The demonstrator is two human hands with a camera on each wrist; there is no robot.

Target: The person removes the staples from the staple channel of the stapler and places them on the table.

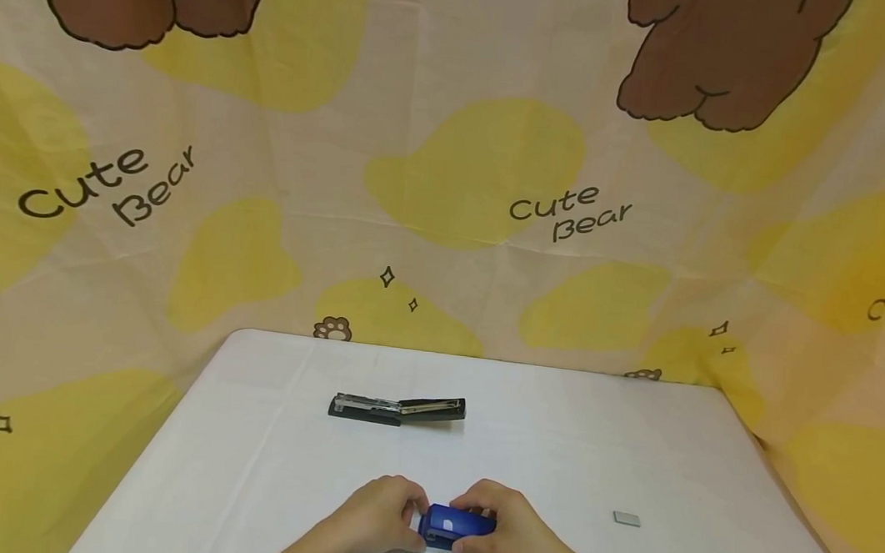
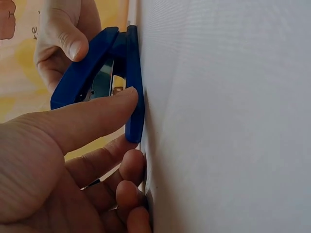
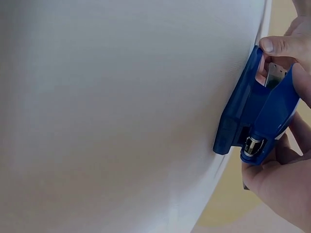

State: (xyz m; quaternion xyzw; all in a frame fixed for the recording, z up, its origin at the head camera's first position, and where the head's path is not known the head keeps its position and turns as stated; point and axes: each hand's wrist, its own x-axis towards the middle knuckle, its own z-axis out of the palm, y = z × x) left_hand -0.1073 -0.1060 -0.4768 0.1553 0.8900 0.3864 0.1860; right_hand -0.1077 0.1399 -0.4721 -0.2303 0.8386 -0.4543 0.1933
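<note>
Head view: both my left hand (image 1: 373, 519) and right hand (image 1: 504, 530) pinch a blue stapler (image 1: 458, 525) on the white table (image 1: 703, 457); a bear-print cloth (image 1: 447, 185) hangs behind.

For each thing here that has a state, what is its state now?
Blue stapler: on the table, slightly open, held by both hands.
Black stapler: opened flat, untouched.
Staple strip: lying loose on the table.
Left hand: gripping the blue stapler.
Right hand: gripping the blue stapler.

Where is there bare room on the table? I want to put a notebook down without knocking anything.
Bare: the left side of the table, left of the black stapler, and the stretch beyond the small metal piece. Crowded: front middle, where left hand and right hand hold the blue stapler.
</note>
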